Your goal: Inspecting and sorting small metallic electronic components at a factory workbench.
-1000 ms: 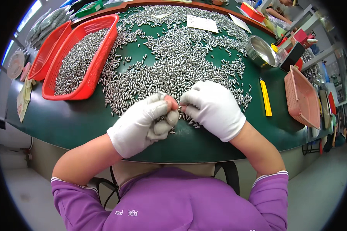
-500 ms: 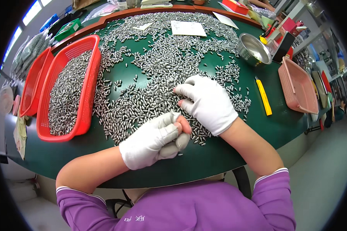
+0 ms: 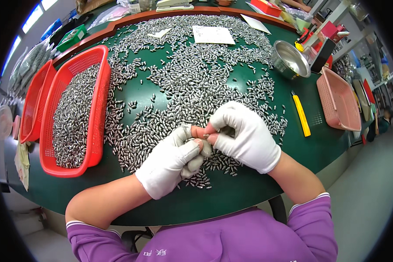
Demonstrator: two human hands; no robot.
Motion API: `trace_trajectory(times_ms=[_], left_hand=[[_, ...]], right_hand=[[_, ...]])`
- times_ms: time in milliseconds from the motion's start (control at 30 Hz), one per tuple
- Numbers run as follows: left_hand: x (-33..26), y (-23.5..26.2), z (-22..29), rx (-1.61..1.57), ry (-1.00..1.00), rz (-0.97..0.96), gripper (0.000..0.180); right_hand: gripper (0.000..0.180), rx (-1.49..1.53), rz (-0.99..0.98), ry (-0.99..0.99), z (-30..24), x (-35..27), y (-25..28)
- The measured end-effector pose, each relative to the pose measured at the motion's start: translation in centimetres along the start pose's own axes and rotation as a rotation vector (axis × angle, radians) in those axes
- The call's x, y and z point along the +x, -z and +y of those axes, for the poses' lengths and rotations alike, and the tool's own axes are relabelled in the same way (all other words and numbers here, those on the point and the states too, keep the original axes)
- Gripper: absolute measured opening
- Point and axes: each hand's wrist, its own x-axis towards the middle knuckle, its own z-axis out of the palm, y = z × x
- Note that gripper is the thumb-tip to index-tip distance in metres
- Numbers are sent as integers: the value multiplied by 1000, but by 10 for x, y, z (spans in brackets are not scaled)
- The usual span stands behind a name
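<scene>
Both hands wear white gloves with cut-off fingertips and meet over a spread of small silver metal parts [image 3: 192, 74] on a green table [image 3: 231, 196]. My left hand [image 3: 172, 161] is curled, with several of the metal parts cupped in its palm. My right hand [image 3: 244, 135] pinches one small metal part [image 3: 206, 136] between thumb and forefinger, right against my left thumb. More loose parts lie under and around both hands.
A red basket [image 3: 98, 109] full of metal parts stands at the left, a second red basket [image 3: 32, 105] beside it. A steel bowl [image 3: 289, 61], a yellow cutter [image 3: 301, 114] and a pink basket [image 3: 338, 102] lie at the right. Paper sheets [image 3: 213, 34] rest at the back.
My right hand has come back from the pile to my left hand with a part pinched in its fingers. The view has shifted slightly.
</scene>
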Motion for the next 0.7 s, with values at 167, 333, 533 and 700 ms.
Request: trace_trajectory(times_ms=[167, 333, 533, 700], left_hand=[[-4, -2, -2, 28, 1, 52, 19], [-3, 0, -3, 30, -23, 42, 16], [-3, 0, -4, 52, -43, 48, 14], [-4, 4, -5, 39, -58, 61, 12]], right_hand=[[16, 150, -50, -33, -2, -2, -3], [18, 150, -66, -3, -3, -2, -1], [19, 122, -29, 22, 2, -3, -3], [21, 127, -34, -14, -9, -4, -3]])
